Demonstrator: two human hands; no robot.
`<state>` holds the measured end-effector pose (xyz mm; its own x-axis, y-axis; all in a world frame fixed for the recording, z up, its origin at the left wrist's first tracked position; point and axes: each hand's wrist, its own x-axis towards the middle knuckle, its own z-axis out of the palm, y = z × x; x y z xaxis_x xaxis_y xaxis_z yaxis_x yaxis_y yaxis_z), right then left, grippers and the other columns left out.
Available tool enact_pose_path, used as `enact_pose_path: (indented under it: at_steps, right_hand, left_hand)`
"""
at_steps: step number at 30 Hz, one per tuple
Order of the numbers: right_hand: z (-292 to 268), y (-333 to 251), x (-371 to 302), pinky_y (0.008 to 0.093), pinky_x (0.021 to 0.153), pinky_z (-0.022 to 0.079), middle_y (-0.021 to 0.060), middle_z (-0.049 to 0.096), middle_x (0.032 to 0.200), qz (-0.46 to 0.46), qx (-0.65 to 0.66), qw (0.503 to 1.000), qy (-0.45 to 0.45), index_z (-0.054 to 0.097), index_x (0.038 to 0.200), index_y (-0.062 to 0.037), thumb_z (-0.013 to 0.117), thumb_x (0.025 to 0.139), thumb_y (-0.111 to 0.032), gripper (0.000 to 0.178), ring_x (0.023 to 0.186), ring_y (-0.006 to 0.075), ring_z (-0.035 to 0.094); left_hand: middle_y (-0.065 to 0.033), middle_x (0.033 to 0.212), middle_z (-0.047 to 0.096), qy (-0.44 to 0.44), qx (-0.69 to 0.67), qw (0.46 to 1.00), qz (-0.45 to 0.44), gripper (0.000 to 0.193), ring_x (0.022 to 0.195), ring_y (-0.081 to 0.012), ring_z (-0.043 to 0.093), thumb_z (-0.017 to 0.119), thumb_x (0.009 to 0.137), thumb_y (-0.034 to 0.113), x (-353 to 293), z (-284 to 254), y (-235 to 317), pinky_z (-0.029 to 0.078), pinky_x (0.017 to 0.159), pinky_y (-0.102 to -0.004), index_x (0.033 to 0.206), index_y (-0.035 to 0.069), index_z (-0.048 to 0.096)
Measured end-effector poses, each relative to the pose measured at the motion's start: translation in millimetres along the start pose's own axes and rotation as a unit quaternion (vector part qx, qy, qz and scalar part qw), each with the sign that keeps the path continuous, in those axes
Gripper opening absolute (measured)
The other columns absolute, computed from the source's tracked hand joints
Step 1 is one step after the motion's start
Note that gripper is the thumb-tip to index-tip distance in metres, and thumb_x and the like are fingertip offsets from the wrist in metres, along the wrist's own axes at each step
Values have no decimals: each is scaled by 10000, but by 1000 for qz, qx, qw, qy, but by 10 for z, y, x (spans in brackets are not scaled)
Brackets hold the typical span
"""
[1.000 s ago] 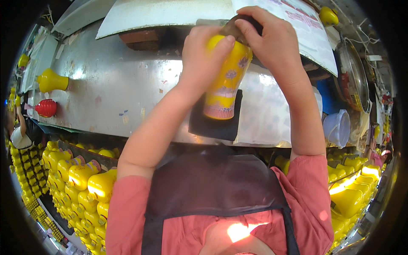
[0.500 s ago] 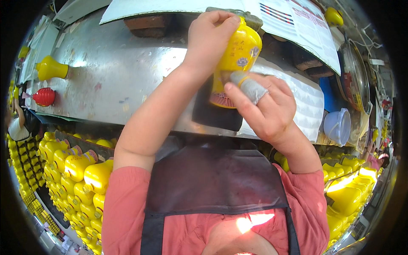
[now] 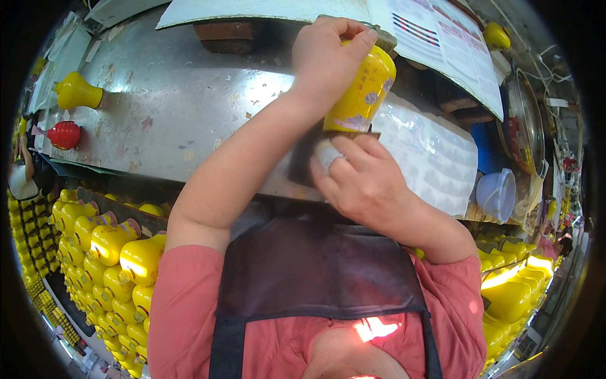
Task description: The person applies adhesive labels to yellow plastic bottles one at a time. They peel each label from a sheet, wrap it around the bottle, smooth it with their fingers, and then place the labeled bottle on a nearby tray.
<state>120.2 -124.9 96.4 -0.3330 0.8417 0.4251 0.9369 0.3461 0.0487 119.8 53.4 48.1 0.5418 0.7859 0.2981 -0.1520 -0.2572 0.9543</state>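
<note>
My left hand (image 3: pixel 329 60) is closed round the top end of a glossy yellow bottle (image 3: pixel 368 82), which lies tilted with its wider end toward me. Purple flower prints and small characters decorate its side. Close below that wider end is my right hand (image 3: pixel 371 180), fingers curled in. One of its fingers wears a whitish wrap (image 3: pixel 329 153), smeared by motion. A thin brown edge (image 3: pixel 374 135) shows between this hand and the bottle; whether the fingers hold it is hidden. Under the hands lies a dark cloth or pad (image 3: pixel 304 164).
On the metal table (image 3: pixel 177 120) a yellow bottle (image 3: pixel 79 90) and a red ribbed piece (image 3: pixel 64 135) stand at left. A white board (image 3: pixel 265 11) rests on bricks (image 3: pixel 224 38) behind. Rightward are a patterned sheet (image 3: pixel 435 151) and a bucket (image 3: pixel 497 194). Stacked yellow bottles (image 3: pixel 107 240) flank me.
My right hand has moved down and left, from the bottle's side to below its wider end, its fingers curling more. The bottle and my left hand have shifted slightly right.
</note>
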Motion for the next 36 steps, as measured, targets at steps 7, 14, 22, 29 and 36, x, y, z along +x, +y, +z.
enact_pose_path:
  at_steps: [7, 14, 22, 29, 36]
  right_hand:
    - [-3, 121, -156, 372, 756, 531, 69, 646, 924, 22, -30, 998, 57, 745, 1074, -67, 752, 726, -98, 350, 962, 257, 705]
    - [-108, 526, -210, 371, 682, 521, 46, 605, 875, 54, -51, 992, 106, 760, 1078, -105, 789, 708, -82, 372, 782, 233, 644]
    - [-21, 445, -341, 369, 730, 557, 60, 728, 967, 25, 83, 990, 112, 791, 1023, -139, 768, 751, -86, 278, 881, 234, 719]
    - [55, 597, -407, 382, 667, 532, 41, 691, 859, 104, -25, 971, 213, 782, 1011, -140, 745, 673, -43, 353, 740, 230, 651]
    - [168, 420, -658, 406, 742, 565, 95, 753, 974, 124, 101, 970, 181, 709, 1029, -112, 819, 709, 55, 377, 835, 305, 708]
  left_hand:
    - [-156, 974, 721, 16, 121, 987, 104, 334, 923, -328, 675, 779, 874, 385, -49, -38, 74, 523, 831, -449, 921, 55, 794]
    - [-181, 1129, 674, -24, 222, 963, 148, 403, 1038, -357, 624, 766, 868, 414, -151, -100, 116, 493, 939, -453, 1059, 59, 765]
    - [-97, 1176, 622, -39, 64, 997, 23, 362, 1072, -177, 611, 609, 1030, 330, -239, -134, -177, 507, 938, -311, 1255, 50, 654]
    - [-97, 1251, 594, -30, -12, 999, 4, 427, 1122, -169, 592, 451, 1127, 343, -295, -229, -325, 482, 996, -307, 1395, 20, 531]
    - [-251, 1503, 403, -84, 38, 996, 3, 711, 1367, -378, 465, 556, 1049, 338, -609, -213, -158, 375, 1163, -426, 1592, 9, 237]
